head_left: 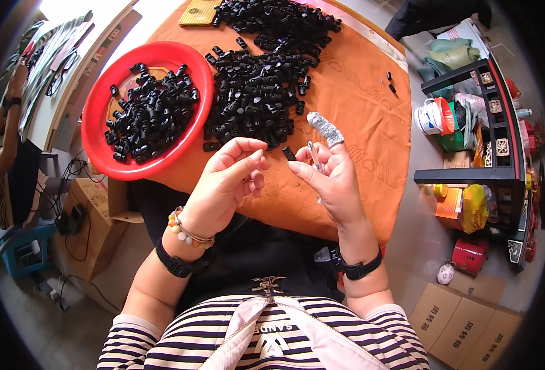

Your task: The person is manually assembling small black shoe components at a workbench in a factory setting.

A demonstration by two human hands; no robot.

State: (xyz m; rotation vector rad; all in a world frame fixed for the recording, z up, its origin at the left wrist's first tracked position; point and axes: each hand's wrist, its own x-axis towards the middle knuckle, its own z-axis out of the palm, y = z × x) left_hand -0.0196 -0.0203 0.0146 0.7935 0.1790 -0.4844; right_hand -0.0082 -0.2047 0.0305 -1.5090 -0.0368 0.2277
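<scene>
My left hand (pixel 226 174) is raised over the near edge of the table, its thumb and index fingertip pinched together; whatever lies between them is too small to make out. Facing it, my right hand (pixel 335 182) grips a slim, shiny metal tool (pixel 314 155) between thumb and fingers. A grey knitted cover (pixel 325 129) wraps its raised index finger. At the right thumb tip is a small black cylindrical piece (pixel 289 153); whether the thumb touches it is unclear. Just beyond both hands spreads a heap of similar black pieces (pixel 254 92).
A red round basin (pixel 90 123) with many black pieces stands at the left on the orange tablecloth (pixel 365 80). Another black heap (pixel 278 24) and a yellow box (pixel 198 12) lie farther back. A dark shelf (pixel 470 177) and cartons (pixel 463 320) stand on the right.
</scene>
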